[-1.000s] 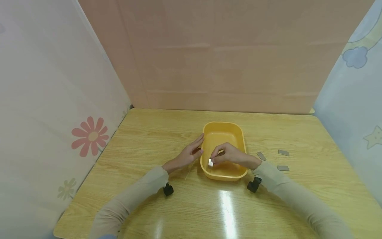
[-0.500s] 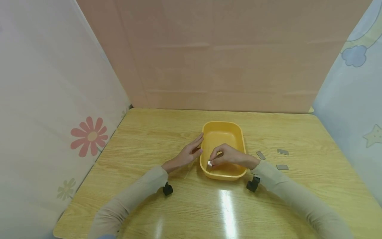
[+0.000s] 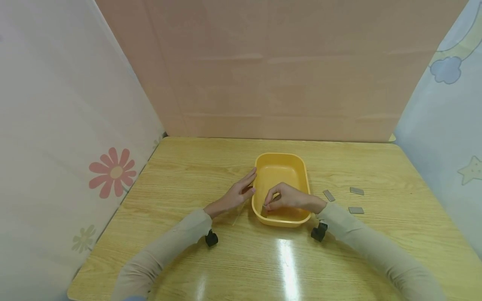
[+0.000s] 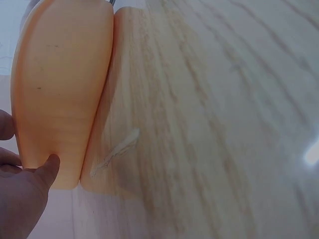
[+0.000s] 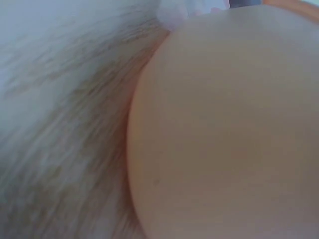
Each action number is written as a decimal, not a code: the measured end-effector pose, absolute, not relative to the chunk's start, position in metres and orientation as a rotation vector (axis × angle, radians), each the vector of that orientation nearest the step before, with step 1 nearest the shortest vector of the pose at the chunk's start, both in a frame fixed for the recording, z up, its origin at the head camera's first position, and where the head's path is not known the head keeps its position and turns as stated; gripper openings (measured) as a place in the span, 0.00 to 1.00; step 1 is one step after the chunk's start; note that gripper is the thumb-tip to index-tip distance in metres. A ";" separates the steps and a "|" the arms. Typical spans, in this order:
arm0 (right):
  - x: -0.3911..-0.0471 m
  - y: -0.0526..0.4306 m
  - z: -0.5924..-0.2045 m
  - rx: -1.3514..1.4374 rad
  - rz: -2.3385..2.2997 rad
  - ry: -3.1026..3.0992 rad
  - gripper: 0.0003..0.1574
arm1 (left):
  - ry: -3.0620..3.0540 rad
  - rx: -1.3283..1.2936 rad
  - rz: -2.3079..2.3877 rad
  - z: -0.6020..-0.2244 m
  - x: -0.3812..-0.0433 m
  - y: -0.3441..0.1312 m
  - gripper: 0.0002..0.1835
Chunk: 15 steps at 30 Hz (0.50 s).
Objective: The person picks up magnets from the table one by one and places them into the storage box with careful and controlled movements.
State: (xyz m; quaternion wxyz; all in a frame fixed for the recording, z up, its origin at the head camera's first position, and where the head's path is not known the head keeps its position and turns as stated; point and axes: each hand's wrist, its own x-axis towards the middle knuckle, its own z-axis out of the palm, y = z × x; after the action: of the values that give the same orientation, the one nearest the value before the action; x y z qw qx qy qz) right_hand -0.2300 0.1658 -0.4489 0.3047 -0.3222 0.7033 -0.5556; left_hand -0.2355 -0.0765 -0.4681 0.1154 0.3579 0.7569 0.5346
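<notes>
A yellow plastic basin [image 3: 278, 160] sits on the wooden table. My right hand [image 3: 282, 196] reaches down into its near left part, with thumb and fingertips pinching a small flat rectangular piece [image 3: 265, 210]. The piece is seen almost edge-on, partly hidden by the fingers. My left hand [image 3: 237, 194] rests against the basin's left side, fingers straight along the rim. In the left wrist view its thumb [image 4: 50, 167] touches the basin's outer wall [image 4: 65, 89]. Only the basin's outside wall [image 5: 224, 124] fills the right wrist view; the right hand is hidden there.
Three flat grey rectangular pieces lie right of the basin: one close to it [image 3: 329, 195], one farther back [image 3: 357, 191] and one nearer [image 3: 356, 210]. A thin pale mark [image 3: 238, 215] shows on the table [image 3: 196, 179] below the left hand. Curtains hang around the table.
The right hand has lowered slightly in the basin. The piece it pinches has turned from showing a bright flat face to almost edge-on. The left hand stays against the basin.
</notes>
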 end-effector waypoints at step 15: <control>-0.230 0.166 -0.451 -0.865 -1.439 1.950 0.06 | 2.228 1.064 1.565 -0.467 -0.235 -0.077 0.31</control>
State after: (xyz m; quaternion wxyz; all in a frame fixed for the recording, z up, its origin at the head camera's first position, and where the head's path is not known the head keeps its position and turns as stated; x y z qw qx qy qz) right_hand -0.2302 0.1656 -0.4513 0.2802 -0.3227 0.7275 -0.5368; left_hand -0.2352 -0.0771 -0.4674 0.1089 0.3620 0.7576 0.5321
